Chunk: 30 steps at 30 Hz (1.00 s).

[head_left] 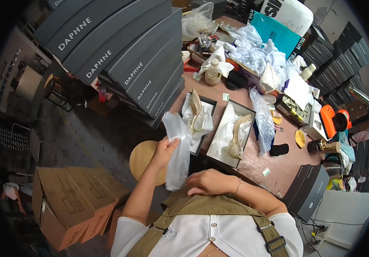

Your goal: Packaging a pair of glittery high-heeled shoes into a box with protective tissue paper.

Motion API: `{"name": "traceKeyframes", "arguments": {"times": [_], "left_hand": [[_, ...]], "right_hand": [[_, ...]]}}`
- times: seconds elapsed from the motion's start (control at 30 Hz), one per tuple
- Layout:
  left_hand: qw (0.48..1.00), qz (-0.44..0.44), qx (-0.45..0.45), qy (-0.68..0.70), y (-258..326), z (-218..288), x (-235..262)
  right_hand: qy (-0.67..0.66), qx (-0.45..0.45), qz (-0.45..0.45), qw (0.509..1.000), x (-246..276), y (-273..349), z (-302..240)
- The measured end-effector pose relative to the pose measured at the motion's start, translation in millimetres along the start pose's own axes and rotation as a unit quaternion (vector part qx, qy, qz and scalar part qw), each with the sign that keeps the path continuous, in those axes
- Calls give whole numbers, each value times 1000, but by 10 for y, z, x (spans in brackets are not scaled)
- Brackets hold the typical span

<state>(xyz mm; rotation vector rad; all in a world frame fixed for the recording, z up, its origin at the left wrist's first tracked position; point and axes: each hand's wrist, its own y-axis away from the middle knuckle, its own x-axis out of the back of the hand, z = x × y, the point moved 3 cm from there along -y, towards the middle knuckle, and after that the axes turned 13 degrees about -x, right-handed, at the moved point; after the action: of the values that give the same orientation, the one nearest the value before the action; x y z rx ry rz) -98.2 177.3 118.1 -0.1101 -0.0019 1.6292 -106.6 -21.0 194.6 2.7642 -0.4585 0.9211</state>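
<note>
My left hand (164, 150) is closed on a whitish, translucent plastic bag (177, 165) that hangs long and limp at the table's near edge. My right hand (212, 182) is beside the bag's lower end, in front of the olive apron (218, 204); its fingers are loosely bent, thumb apart, with nothing seen in them. Ahead lies an open dark shoe box (212, 107) holding a glittery gold high-heeled shoe (196, 107) on white tissue paper. To its right, a second open box (249, 128) holds a matching glittery shoe (235, 139) on white paper.
Tall stacks of dark shoe boxes (120, 55) rise at the left. A wooden stool (141, 160) and brown cartons (71, 199) stand below left. On the table are a bottle (213, 73), crumpled white paper (257, 53), a plastic bag (261, 122) and an orange tool (327, 120).
</note>
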Motion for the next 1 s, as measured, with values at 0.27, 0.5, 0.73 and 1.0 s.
{"name": "traceKeyframes", "arguments": {"times": [0.27,0.5,0.73,1.0], "left_hand": [[811,-467,-131,-327,167,1117,-220],[826,-303,-93,-466,-23,837,404],[896,-185,-85,-396,-445,459,570],[969,-165,117,-143,-867,83,314]], "right_hand": [[291,68,151,942,1071,-397,-52],[102,-172,39,979,976,-152,540],[0,-270,221,937,830,591,882],[8,-402,294,867,1084,1486,1336]]}}
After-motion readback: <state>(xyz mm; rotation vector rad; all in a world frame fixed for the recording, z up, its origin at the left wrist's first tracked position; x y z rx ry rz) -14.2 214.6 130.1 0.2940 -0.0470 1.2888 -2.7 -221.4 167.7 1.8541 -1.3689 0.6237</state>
